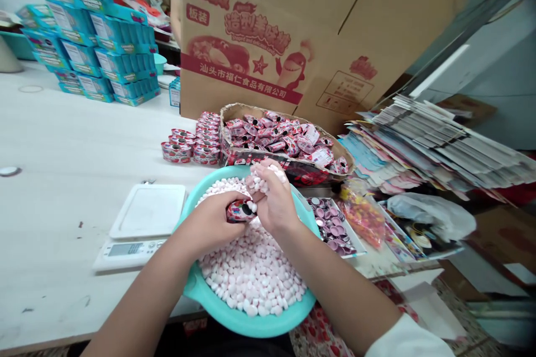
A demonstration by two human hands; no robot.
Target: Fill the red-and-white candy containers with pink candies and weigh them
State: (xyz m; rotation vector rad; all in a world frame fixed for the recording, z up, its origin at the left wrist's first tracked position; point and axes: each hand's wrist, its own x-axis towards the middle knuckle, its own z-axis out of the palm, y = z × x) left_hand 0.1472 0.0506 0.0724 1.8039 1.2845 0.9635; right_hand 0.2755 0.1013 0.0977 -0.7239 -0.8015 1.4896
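Observation:
A small red patterned tin [239,211] with a dark opening is gripped in my left hand [215,220], over the teal basin [255,328]. Cupped beside it, my right hand [274,201] holds a heap of pale pink candies [268,178], some of them right at the tin's opening. More pale pink candies [255,268] fill the basin below both hands.
Left of the basin is a white scale [146,212]. Behind it sit stacked red tins [206,142] and an open carton of tins [224,150]. Pink lids [333,226] and a bag of colourful candies [364,215] lie right. Blue boxes [121,61] are stacked far left.

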